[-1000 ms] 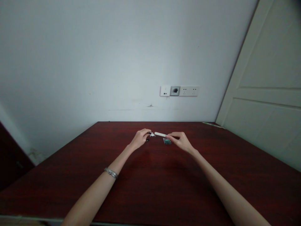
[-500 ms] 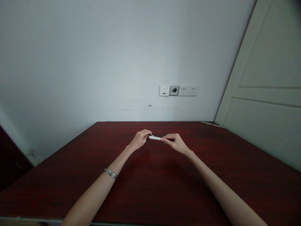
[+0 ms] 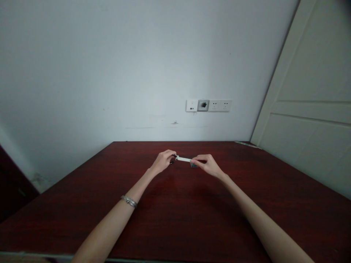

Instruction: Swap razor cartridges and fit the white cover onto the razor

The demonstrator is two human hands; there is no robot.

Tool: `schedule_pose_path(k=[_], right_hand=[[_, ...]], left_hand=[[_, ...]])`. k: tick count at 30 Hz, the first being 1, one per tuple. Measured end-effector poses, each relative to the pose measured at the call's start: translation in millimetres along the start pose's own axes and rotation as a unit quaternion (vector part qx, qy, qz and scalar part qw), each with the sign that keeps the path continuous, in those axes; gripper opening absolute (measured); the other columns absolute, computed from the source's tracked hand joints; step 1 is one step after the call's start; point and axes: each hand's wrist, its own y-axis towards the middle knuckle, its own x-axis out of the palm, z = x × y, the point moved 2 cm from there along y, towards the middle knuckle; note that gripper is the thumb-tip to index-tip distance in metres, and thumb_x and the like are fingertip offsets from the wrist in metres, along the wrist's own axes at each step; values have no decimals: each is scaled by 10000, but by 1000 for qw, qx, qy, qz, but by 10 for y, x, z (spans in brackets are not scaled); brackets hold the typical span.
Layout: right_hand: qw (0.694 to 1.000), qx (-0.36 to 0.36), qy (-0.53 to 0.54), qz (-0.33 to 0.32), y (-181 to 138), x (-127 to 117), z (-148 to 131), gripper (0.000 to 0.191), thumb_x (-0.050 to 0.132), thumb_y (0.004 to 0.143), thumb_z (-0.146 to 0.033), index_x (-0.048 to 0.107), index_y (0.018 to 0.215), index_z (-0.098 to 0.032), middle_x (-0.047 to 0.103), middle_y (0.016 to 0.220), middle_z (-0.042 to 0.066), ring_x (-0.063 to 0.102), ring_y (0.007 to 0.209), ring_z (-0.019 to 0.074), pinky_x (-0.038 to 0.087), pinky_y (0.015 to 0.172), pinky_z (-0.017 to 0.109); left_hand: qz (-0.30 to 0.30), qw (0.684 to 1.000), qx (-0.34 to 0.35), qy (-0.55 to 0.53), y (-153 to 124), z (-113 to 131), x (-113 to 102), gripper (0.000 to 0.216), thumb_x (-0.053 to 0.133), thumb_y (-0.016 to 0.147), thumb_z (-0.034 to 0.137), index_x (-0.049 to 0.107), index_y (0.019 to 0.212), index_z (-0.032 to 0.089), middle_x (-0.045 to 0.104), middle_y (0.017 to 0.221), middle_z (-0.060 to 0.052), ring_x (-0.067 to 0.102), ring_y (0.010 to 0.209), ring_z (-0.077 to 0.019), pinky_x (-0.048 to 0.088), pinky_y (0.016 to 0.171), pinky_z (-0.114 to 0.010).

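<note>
My left hand [image 3: 163, 160], with a silvery bracelet [image 3: 128, 201] on its forearm, is closed on a small black item [image 3: 174, 155] whose kind I cannot make out. A second dark, rounded bit [image 3: 171, 163] shows just below those fingers. Between the hands runs a thin white strip [image 3: 183, 159], slightly tilted down to the right. Its left end reaches the black item. My right hand [image 3: 207, 164] pinches the strip's right end between thumb and fingers. A small dark, pale-lined flat piece [image 3: 193, 165] shows under the right fingertips; whether it is held or lies on the table is unclear.
The hands are over a dark red wooden table [image 3: 175, 219]. A pale wall behind it carries a row of sockets [image 3: 219, 106] and a black plug [image 3: 204, 105]. A flat strip [image 3: 248, 145] lies at the back right corner, by a white panelled door [image 3: 309, 120].
My right hand has shifted slightly right with the white strip, and more of the strip's left end shows. The dark lined piece below the right fingers is more visible. My left hand has hardly moved.
</note>
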Motion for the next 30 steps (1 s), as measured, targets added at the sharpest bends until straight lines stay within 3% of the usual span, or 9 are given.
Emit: schedule_pose_path(k=[4, 10, 16, 19, 24, 30], right_hand=[[1000, 6, -12, 22, -3, -37, 33, 309, 528, 806, -437, 718, 774, -195, 707, 765, 39, 635, 690, 180, 457, 649, 270], [999, -18, -34, 4, 9, 11, -20, 310, 531, 799, -464, 714, 776, -215, 703, 779, 30, 626, 686, 168, 454, 655, 264], [997, 5, -68, 46, 1, -178, 123, 318, 521, 808, -455, 718, 799, -205, 704, 790, 46, 631, 705, 184, 455, 654, 274], [993, -5, -83, 81, -3, -202, 125, 317, 517, 815, -452, 715, 794, -204, 700, 788, 48, 628, 702, 177, 451, 649, 264], [985, -55, -131, 94, -1, -97, 9, 321, 498, 836, -448, 713, 812, -212, 677, 755, 39, 603, 664, 139, 433, 633, 227], [977, -66, -161, 123, -14, -35, -34, 309, 492, 846, -437, 711, 862, -220, 661, 735, 31, 589, 631, 118, 417, 611, 201]], left_hand=[[10, 1000, -2, 2, -9, -45, 3, 220, 453, 824, 104, 624, 946, 171, 637, 932, -63, 581, 862, -152, 438, 800, -272], [-6, 1000, 9, 3, -10, -25, 30, 219, 460, 830, 126, 628, 961, 176, 641, 938, -64, 589, 858, -152, 440, 787, -263], [30, 999, -40, -15, -4, -34, -6, 185, 509, 814, 189, 638, 945, 166, 662, 952, -71, 611, 867, -174, 449, 817, -287], [41, 994, -79, -55, 3, -20, 13, 164, 519, 804, 216, 633, 902, 151, 668, 872, -55, 621, 802, -166, 466, 771, -273], [-8, 972, -149, -183, -1, 45, 205, 127, 547, 745, 193, 592, 839, 121, 646, 728, -36, 627, 645, -146, 495, 632, -252], [-40, 947, -174, -266, -6, 168, 310, 84, 568, 719, 182, 547, 772, 120, 623, 684, -32, 637, 615, -148, 507, 594, -255]])
